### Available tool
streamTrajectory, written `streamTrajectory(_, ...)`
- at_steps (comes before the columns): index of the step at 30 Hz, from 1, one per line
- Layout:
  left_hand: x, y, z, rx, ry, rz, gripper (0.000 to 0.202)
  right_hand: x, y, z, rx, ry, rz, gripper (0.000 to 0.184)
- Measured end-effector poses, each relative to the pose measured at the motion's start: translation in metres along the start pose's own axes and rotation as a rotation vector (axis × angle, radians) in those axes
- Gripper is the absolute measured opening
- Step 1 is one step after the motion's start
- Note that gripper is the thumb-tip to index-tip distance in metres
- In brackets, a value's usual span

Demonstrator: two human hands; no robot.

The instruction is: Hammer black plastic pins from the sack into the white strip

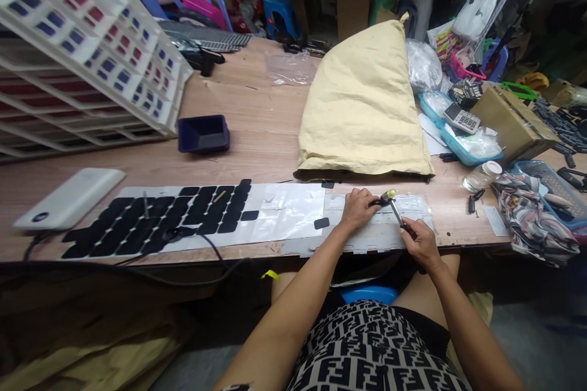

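Observation:
My left hand [358, 209] is closed, pinching a small black piece [378, 200] against a clear plastic sheet [408, 214] at the table's front edge. My right hand [419, 244] grips the handle of a small hammer [394, 208], whose yellowish head rests right beside the black piece. To the left lies a white sheet [284, 211] with rows of black keycaps [174, 217] stuck on it. Two loose black keys [321, 223] lie near my left wrist.
A stuffed tan sack [362, 104] lies behind my hands. White stacked racks [82, 55] stand at the left, with a dark blue tray [203, 133] beside them and a white power bank [68, 195] nearby. Blue baskets [458, 134], a calculator [461, 117], a cardboard box [513, 122] and patterned cloth [532, 220] crowd the right.

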State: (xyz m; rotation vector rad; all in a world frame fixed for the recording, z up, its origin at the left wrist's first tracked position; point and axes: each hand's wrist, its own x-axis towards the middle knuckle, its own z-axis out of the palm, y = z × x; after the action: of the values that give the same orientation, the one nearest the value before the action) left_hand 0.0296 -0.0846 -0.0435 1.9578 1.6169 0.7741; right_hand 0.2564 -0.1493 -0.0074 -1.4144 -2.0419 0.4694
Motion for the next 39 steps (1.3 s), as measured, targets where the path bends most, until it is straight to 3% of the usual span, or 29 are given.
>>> streamTrajectory(6, 0.003, 0.002, -0.004, -0.025, 0.012, 0.001, 0.02, 0.013, 0.034, -0.012, 0.218, 0.135, 0.261, 0.04)
streamTrajectory(9, -0.01, 0.007, -0.01, -0.099, 0.057, 0.089, 0.021, 0.017, 0.043, -0.013, 0.382, 0.154, 0.361, 0.041)
streamTrajectory(12, -0.054, 0.011, -0.012, -0.238, 0.018, 0.269, 0.027, 0.017, 0.045, -0.011, 0.454, 0.15, 0.373, 0.044)
streamTrajectory(16, -0.139, 0.006, 0.0, -0.221, -0.19, 0.447, 0.033, 0.014, 0.047, -0.006, 0.423, 0.13, 0.369, 0.046)
streamTrajectory(19, -0.179, -0.012, 0.018, -0.131, -0.24, 0.385, 0.035, 0.013, 0.051, -0.004, 0.385, 0.133, 0.364, 0.045)
streamTrajectory(22, -0.189, -0.034, 0.035, -0.002, -0.259, 0.11, 0.036, 0.013, 0.055, -0.002, 0.365, 0.144, 0.35, 0.046)
streamTrajectory(24, -0.186, -0.043, 0.038, 0.11, -0.33, -0.087, 0.036, 0.013, 0.057, -0.001, 0.348, 0.149, 0.339, 0.046)
streamTrajectory(26, -0.182, -0.042, 0.034, 0.139, -0.408, -0.124, 0.036, 0.013, 0.057, -0.001, 0.33, 0.148, 0.331, 0.046)
streamTrajectory(28, -0.176, -0.03, 0.023, 0.045, -0.408, 0.025, 0.035, 0.013, 0.056, -0.001, 0.317, 0.145, 0.327, 0.046)
streamTrajectory(31, -0.148, -0.003, -0.003, -0.111, -0.201, 0.233, 0.031, 0.013, 0.056, -0.001, 0.306, 0.144, 0.329, 0.045)
streamTrajectory(33, -0.11, 0.009, -0.02, -0.096, 0.015, 0.175, 0.029, 0.013, 0.056, -0.001, 0.31, 0.144, 0.333, 0.044)
streamTrajectory(35, -0.061, 0.011, -0.034, -0.022, 0.181, -0.003, 0.03, 0.013, 0.056, -0.001, 0.326, 0.142, 0.341, 0.044)
streamTrajectory(39, 0.034, -0.01, -0.045, 0.154, 0.328, -0.339, 0.025, 0.013, 0.055, -0.001, 0.373, 0.141, 0.363, 0.044)
